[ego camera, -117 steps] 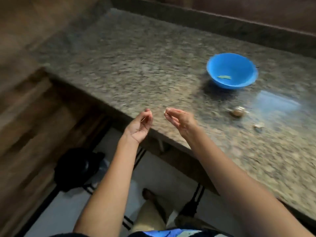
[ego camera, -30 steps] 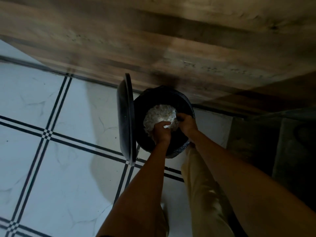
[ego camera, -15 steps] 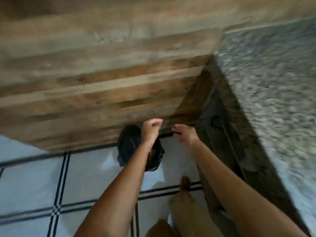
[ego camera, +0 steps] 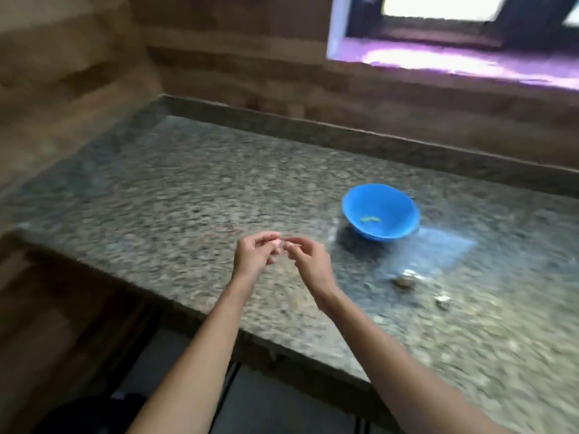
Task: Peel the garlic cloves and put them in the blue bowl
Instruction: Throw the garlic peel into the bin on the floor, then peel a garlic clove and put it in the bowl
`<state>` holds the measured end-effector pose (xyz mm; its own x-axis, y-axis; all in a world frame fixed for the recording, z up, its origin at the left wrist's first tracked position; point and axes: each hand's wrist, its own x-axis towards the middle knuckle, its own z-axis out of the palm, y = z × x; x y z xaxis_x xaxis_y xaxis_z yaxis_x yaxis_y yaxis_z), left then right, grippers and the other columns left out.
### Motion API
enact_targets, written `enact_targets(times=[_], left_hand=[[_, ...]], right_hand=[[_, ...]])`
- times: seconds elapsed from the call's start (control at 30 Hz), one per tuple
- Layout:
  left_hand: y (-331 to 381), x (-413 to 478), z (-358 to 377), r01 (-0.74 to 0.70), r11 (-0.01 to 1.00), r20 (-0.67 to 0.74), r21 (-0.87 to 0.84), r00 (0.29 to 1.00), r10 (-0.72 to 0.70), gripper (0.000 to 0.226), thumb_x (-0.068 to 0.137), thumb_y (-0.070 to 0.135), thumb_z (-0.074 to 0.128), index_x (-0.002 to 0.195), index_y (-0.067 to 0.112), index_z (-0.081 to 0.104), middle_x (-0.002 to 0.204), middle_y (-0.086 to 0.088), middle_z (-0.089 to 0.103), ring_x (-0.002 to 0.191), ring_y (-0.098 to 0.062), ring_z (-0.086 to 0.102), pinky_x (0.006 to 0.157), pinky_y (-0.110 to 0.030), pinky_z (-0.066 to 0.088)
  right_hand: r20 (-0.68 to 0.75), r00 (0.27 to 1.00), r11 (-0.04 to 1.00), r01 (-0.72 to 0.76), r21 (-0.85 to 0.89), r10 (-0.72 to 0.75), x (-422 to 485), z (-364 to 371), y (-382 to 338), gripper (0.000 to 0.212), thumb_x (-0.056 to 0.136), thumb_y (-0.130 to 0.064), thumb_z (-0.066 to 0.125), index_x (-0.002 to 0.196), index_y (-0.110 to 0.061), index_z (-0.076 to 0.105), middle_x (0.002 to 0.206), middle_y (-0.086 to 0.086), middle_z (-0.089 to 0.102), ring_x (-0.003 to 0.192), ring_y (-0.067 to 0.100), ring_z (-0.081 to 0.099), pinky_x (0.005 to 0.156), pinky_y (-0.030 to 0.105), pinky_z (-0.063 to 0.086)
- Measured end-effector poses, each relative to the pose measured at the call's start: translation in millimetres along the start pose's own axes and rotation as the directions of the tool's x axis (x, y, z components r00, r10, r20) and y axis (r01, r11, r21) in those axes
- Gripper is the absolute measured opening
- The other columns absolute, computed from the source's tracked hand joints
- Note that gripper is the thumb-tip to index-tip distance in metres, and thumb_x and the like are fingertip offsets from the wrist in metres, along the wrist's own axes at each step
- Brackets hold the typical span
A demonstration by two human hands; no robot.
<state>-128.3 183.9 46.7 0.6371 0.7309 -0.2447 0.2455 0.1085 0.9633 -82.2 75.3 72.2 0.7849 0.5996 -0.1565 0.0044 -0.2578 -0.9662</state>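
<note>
The blue bowl (ego camera: 360,198) stands on the granite counter (ego camera: 188,198) at centre right, with one pale peeled clove (ego camera: 370,218) lying in it. A garlic bulb (ego camera: 405,280) and a small loose piece (ego camera: 442,300) lie on the counter to the right of my hands. My left hand (ego camera: 253,256) and my right hand (ego camera: 310,261) are raised over the counter's front part, left of the bowl, fingertips meeting. Between them they pinch a small pale garlic clove (ego camera: 285,244), blurred by motion.
A raised granite ledge (ego camera: 344,133) runs along the back of the counter below a wooden wall. A bright window (ego camera: 454,36) is at the top right. A black bin (ego camera: 94,411) sits on the floor at the lower left, below the counter's front edge.
One second ago both hands were down at the open black bin on the floor. I have since turned back up to the counter, and my hands now meet above it.
</note>
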Motion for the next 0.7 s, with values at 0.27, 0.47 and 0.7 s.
enact_targets(times=[0.27,0.47,0.7], left_hand=[[-55.5,-26.5,149.2,-0.438,0.679,0.472,0.589,0.869,0.150,0.035,0.077,0.014,0.073,0.111,0.009,0.068,0.111,-0.009,0.064,0.099,-0.019,0.059,0.085,-0.017,0.038],[-59.9,-26.8,155.4,-0.738,0.306,0.684,0.601,0.673,0.281,0.013,0.077,0.005,0.069,0.089,0.008,0.074,0.093,-0.010,0.068,0.087,-0.028,0.064,0.075,-0.027,0.047],[35.8,17.3,208.9,-0.617,0.588,0.259,0.523,0.773,0.580,0.012,0.084,0.009,0.066,0.093,0.003,0.072,0.094,-0.010,0.071,0.088,-0.020,0.066,0.081,-0.024,0.047]], right_hand=[[-0.345,0.923,0.985,-0.148,0.092,0.171,-45.3,-174.2,92.5,0.012,0.087,-0.011,0.059,0.095,-0.009,0.068,0.085,0.002,0.065,0.081,0.013,0.058,0.076,0.027,0.044],[-0.475,0.803,0.928,-0.258,0.269,0.361,-50.7,-216.3,137.4,0.012,0.086,-0.019,0.059,0.091,-0.017,0.069,0.093,0.008,0.071,0.090,0.024,0.065,0.085,0.040,0.049],[-0.535,0.707,0.877,-0.277,0.393,0.463,-50.9,-240.2,149.6,0.013,0.087,-0.019,0.058,0.094,-0.014,0.068,0.081,0.001,0.068,0.077,0.019,0.060,0.072,0.033,0.046]])
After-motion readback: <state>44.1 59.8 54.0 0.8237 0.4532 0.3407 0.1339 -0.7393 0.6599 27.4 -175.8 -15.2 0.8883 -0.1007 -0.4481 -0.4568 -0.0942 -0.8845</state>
